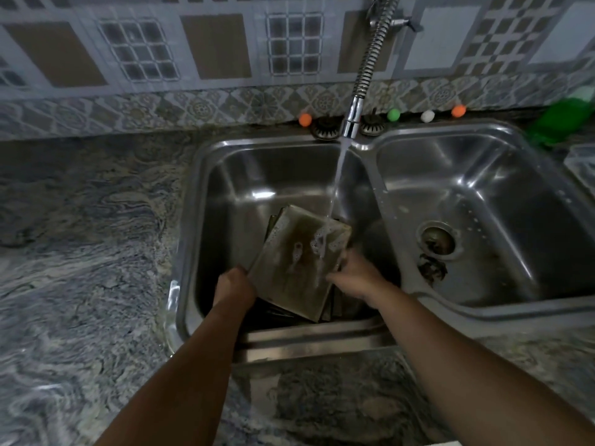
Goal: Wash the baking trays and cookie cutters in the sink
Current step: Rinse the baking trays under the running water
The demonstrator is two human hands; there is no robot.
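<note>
Item one, left of the sink: marbled stone countertop (80,252), running along the sink's left and near sides. Item two: double steel sink (193,220), left basin in use. Item three, near-left inside that basin: your left hand (233,284), fingers curled around the near-left edge of a baking tray (299,262). Item four: the tray itself, stained and soapy, tilted up over the left basin's floor, with further dark trays (335,304) stacked beneath it at the basin's near side. Item five, above the basin: spring-coil faucet (351,120), water (335,185) falling onto the tray's far right corner, foam there. Item six, right of the tray: your right hand (351,272), gripping the tray's right edge, fingers partly hidden behind it. Item seven: right basin with drain (436,239) and dark debris beside it. Item eight, behind the sink's right corner: green bottle (560,120), blurred.
</note>
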